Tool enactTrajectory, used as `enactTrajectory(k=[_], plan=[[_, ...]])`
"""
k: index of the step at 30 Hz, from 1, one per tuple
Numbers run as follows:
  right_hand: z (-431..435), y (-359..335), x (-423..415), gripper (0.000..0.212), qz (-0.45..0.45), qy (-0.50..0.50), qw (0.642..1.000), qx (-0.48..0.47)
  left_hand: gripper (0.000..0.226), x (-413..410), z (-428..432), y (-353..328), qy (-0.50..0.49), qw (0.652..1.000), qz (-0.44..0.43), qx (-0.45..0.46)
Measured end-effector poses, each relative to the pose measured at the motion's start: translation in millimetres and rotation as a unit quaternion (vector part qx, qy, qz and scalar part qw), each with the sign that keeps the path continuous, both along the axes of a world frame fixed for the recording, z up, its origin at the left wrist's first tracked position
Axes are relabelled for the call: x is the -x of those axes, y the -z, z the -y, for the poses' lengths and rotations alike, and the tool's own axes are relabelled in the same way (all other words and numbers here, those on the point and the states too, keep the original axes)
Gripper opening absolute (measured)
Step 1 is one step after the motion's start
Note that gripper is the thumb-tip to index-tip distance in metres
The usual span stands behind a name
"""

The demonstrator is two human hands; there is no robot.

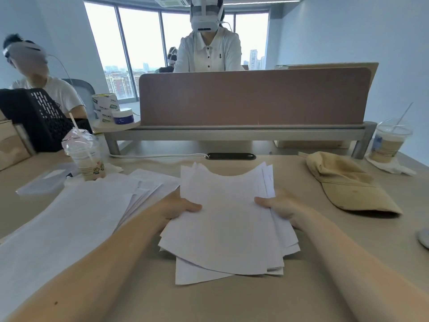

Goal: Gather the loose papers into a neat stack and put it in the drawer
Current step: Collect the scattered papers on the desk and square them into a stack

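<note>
Both hands are clamped on a ragged bundle of papers [228, 219] held over the table [301, 263], the left hand [176, 206] pinching its left edge and the right hand [277, 205] its right edge, thumbs on top. The sheets are fanned, with corners jutting out at the near end, so a lower sheet could be lost if the pinch is loosened for squaring. More loose sheets [76, 219] are left spread at the left, just beside a lidded drink cup [84, 156], which could be knocked over when they are swept together. No drawer is seen, so its whereabouts cannot be told.
</note>
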State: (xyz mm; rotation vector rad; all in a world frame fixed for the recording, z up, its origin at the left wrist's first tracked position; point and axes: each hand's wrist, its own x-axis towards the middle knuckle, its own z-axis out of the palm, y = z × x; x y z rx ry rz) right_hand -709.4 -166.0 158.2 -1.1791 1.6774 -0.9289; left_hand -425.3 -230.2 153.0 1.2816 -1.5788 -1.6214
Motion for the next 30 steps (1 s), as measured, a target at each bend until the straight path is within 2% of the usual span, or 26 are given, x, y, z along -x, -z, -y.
enactTrajectory(k=[4,8,9,12,14,18,22,26,30], plan=[[-1.3,-1.9,7.4,0.037,0.068,-0.005,0.997,0.042,0.051,-5.1,-7.4,-6.4,-0.028,0.995,-0.053,0.074],[-3.7,-37.1,18.5,0.082,0.117,0.011,0.981,0.153,0.081,-13.3,-13.1,-36.9,-0.079,0.979,-0.126,0.139],[-3.8,-49.0,21.1,0.081,0.121,0.009,0.975,0.187,0.082,-13.5,-13.5,-46.8,-0.078,0.974,-0.143,0.156],[-8.7,-88.8,23.5,0.043,0.146,-0.003,0.945,0.291,0.073,-10.6,-12.6,-77.0,-0.092,0.952,-0.206,0.206],[-12.9,-107.0,23.2,0.033,0.161,-0.023,0.929,0.331,0.07,-10.3,-10.5,-92.6,-0.11,0.94,-0.227,0.231],[-14.1,-96.2,22.9,0.045,0.165,-0.033,0.927,0.334,0.076,-8.1,-8.5,-87.0,-0.11,0.947,-0.202,0.222],[-13.0,-68.6,7.7,0.076,0.163,-0.035,0.937,0.307,0.069,3.5,-14.9,-59.8,-0.106,0.956,-0.193,0.192],[-11.8,-77.8,3.0,0.059,0.153,-0.053,0.937,0.31,0.052,5.8,-11.4,-66.6,-0.095,0.955,-0.18,0.215],[-15.2,-76.2,9.6,0.075,0.175,-0.06,0.928,0.325,0.053,-5.7,-10.7,-64.0,-0.092,0.957,-0.148,0.23]])
